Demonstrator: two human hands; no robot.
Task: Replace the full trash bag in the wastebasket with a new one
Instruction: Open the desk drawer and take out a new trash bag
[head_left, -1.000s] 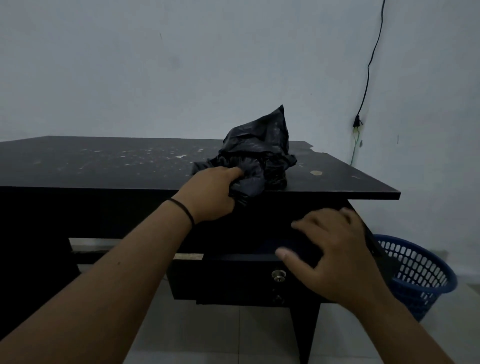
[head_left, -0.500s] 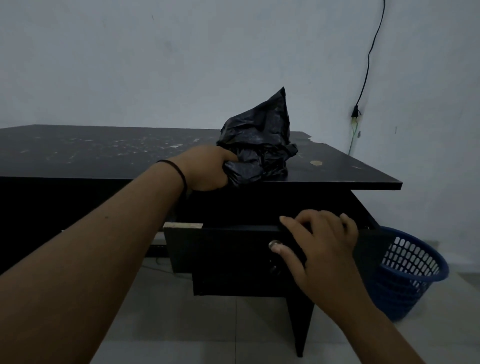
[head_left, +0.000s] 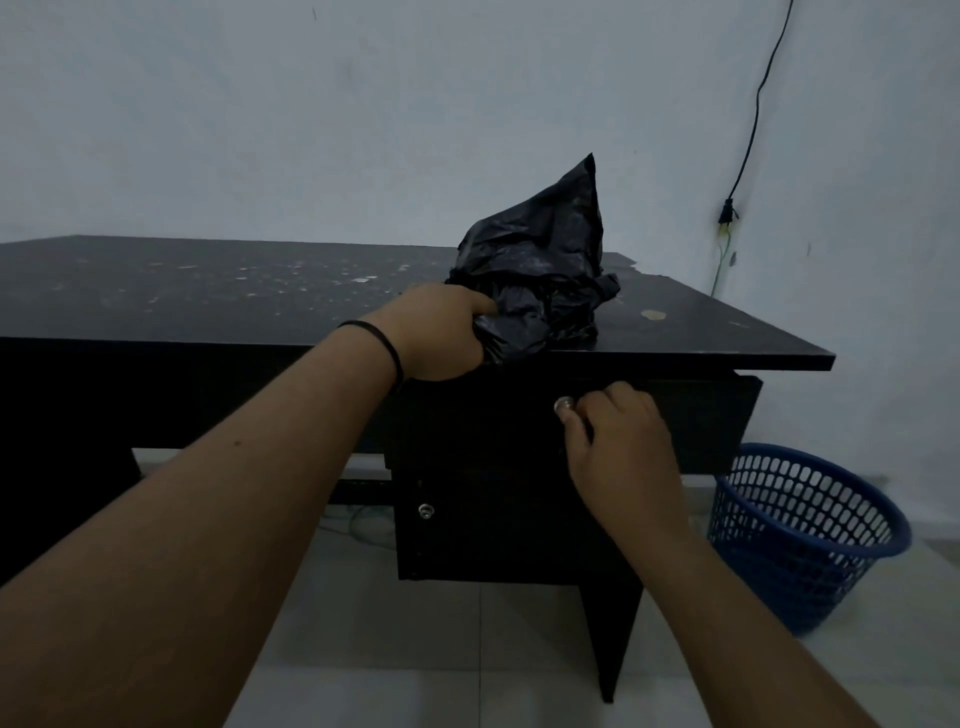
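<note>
A crumpled black trash bag (head_left: 540, 270) is gripped by the left hand (head_left: 441, 332) on a speckled black desk (head_left: 208, 291) against a pale wall (head_left: 363, 114). The drawer front (head_left: 691, 421) is pressed by the curled right hand (head_left: 623, 441). A bagless blue wastebasket (head_left: 800, 535) stands on floor tiles (head_left: 467, 649).

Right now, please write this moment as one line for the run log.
left hand: grips black trash bag on desk | right hand: at drawer knob | drawer: closed | blue wastebasket: no bag visible
</note>
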